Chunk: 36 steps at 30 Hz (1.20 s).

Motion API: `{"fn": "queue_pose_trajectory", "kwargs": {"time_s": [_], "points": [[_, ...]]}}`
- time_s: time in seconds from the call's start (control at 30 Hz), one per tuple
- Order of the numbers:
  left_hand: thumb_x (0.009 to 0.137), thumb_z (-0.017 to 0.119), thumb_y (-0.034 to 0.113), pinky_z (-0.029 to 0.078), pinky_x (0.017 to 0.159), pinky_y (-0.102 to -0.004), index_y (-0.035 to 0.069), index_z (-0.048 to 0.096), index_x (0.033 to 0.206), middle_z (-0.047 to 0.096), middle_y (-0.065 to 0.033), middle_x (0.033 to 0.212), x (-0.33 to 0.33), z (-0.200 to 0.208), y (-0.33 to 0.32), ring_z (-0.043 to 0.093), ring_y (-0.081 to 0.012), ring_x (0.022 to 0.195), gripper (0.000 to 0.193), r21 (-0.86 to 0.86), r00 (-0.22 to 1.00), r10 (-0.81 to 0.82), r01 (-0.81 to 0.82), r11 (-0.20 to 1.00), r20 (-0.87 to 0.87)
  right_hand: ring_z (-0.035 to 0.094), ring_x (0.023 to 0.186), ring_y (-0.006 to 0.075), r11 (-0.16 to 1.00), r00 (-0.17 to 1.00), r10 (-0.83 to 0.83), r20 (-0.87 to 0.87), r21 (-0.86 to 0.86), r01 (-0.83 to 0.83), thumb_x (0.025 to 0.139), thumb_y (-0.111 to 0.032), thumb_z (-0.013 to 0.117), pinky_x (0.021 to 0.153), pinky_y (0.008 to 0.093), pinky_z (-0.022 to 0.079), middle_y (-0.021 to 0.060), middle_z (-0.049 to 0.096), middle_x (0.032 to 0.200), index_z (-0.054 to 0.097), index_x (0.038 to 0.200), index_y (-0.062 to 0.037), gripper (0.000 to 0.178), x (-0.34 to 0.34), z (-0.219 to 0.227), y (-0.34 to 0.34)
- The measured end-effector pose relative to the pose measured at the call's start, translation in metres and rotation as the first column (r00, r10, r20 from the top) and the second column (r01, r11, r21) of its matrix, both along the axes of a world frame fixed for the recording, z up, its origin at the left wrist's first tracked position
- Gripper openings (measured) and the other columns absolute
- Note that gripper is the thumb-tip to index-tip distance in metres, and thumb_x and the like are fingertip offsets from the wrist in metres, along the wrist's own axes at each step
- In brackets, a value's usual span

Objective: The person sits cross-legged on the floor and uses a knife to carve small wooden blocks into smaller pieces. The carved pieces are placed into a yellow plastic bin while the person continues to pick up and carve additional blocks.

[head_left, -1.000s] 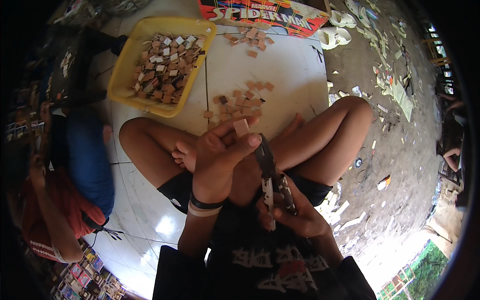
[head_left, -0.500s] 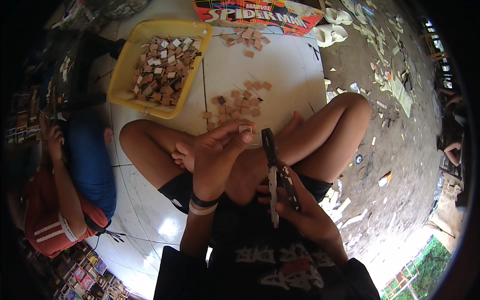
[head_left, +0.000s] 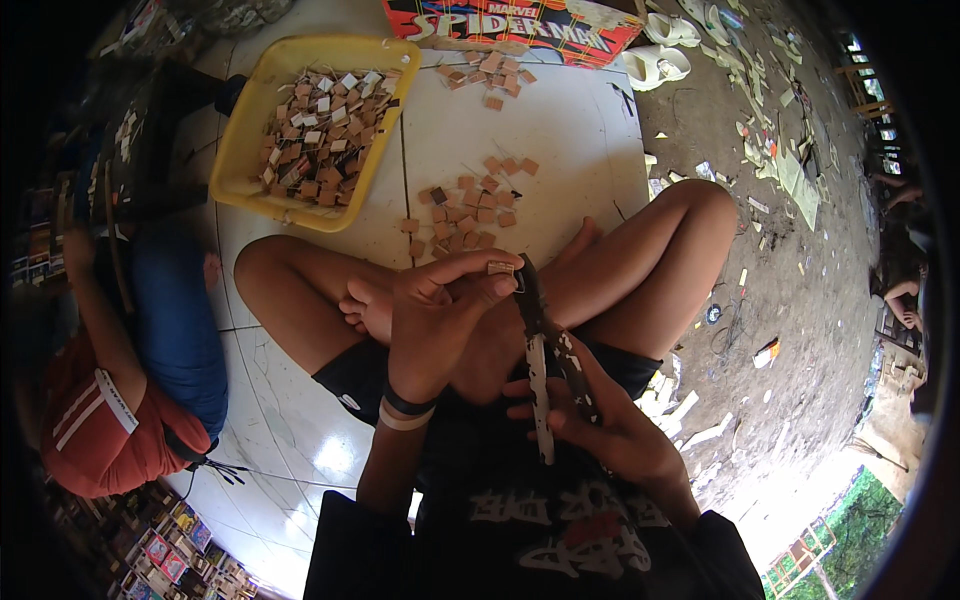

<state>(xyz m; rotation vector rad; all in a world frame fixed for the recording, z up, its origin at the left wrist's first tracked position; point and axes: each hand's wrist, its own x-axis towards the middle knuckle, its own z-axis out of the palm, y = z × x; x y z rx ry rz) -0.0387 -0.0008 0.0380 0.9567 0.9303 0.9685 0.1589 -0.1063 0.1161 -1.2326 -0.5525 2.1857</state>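
The left hand (head_left: 432,325) pinches a tile (head_left: 501,268), likely light and stiff, best held edgewise; the right hand (head_left: 618,425) grips pliers (head_left: 532,310).

A red-and-black printed panel (head_left: 510,30) sits near white clogs (head_left: 655,66) at the top, pale scraps (head_left: 797,185) litter the dirt ground (head_left: 795,305) at right, and another person (head_left: 95,430) in red and blue is at left.

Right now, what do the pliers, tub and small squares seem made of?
Pliers: likely metal, dark, with patchy pale areas below suggesting worn paint. Tub: probably moulded plastic, smooth, solid yellow with rounded corners. Squares: perhaps wood or board, flat matte brown; too small to be sure.
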Motion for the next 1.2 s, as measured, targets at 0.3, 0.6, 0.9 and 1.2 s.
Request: {"fn": "queue_pose_trajectory", "kwargs": {"time_s": [0.3, 0.6, 0.9, 1.2], "points": [[0.088, 0.077, -0.008, 0.058, 0.089, -0.0265, 0.0, 0.08, 0.112, 0.079, -0.0096, 0.105, -0.003, 0.003, 0.001, 0.073, -0.0142, 0.097, 0.026, 0.076, 0.997, -0.021, 0.027, 0.997, -0.075, 0.066, 0.102, 0.0179, 0.998, 0.998, -0.051, 0.034, 0.044, 0.05, 0.109, -0.017, 0.059, 0.091, 0.0345, 0.056, 0.0096, 0.066, 0.118, 0.033, 0.162, -0.005, 0.06, -0.004, -0.027, -0.012], [0.085, 0.082, -0.002, 0.055, 0.074, -0.0258, 0.005, 0.082, 0.108, 0.076, -0.0052, 0.092, 0.001, 0.005, 0.006, 0.072, -0.0129, 0.083, 0.024, 0.199, 0.97, -0.175, 0.208, 0.958, -0.17, 0.061, 0.077, 0.0094, 0.999, 0.987, 0.022, 0.158, 0.023, -0.026, 0.113, -0.037, 0.055, 0.07, 0.0286, 0.049, 0.0009, 0.065, 0.081, 0.065, 0.096, -0.004, 0.038, -0.015, -0.075, -0.031], [0.087, 0.08, -0.002, 0.055, 0.076, -0.0282, 0.006, 0.081, 0.111, 0.074, -0.0044, 0.09, 0.002, 0.004, 0.005, 0.07, -0.0158, 0.088, 0.025, 0.392, 0.945, -0.321, 0.319, 0.863, -0.064, 0.059, 0.069, 0.0103, 0.981, 0.75, -0.08, 0.656, 0.185, -0.057, 0.113, -0.028, 0.052, 0.064, 0.029, 0.048, 0.0008, 0.063, 0.078, 0.066, 0.113, -0.0024, 0.029, 0.022, -0.082, -0.023], [0.1, 0.073, 0.028, 0.058, 0.074, -0.0322, -0.001, 0.071, 0.127, 0.079, -0.0133, 0.093, 0.033, -0.052, 0.057, 0.077, -0.0189, 0.081, 0.04, 0.174, 0.873, 0.018, 0.078, 0.982, -0.487, 0.072, 0.103, 0.0215, 0.951, 0.855, -0.309, 0.416, 0.156, 0.267, 0.113, -0.038, 0.051, 0.091, 0.0348, 0.057, 0.0147, 0.073, 0.11, 0.05, 0.146, 0.0015, 0.052, 0.041, -0.084, -0.02]]}}
